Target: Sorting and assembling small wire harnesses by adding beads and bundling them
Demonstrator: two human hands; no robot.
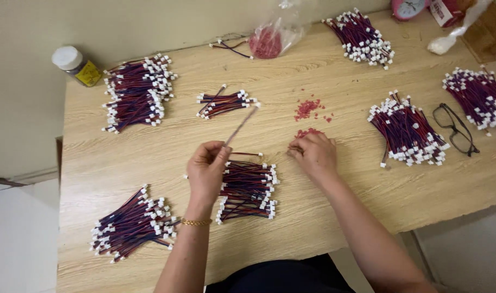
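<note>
My left hand [207, 171] pinches one thin red-and-blue wire lead [241, 126] with a white connector at its far tip, holding it up above the wooden table [324, 81]. Just below that hand lies a pile of like leads [248, 190]. My right hand [313, 154] rests palm down on the table, fingertips at a small heap of tiny red pieces [308, 132]. More red pieces [307, 107] are scattered a little farther back.
Bundles of the same leads lie at the front left [131, 222], back left [136, 92], centre [225, 103], back right [362, 38], right [408, 130] and far right [478, 97]. Black glasses [455, 129], a plastic bag of red pieces [269, 40] and a white-capped jar [77, 66] also sit here.
</note>
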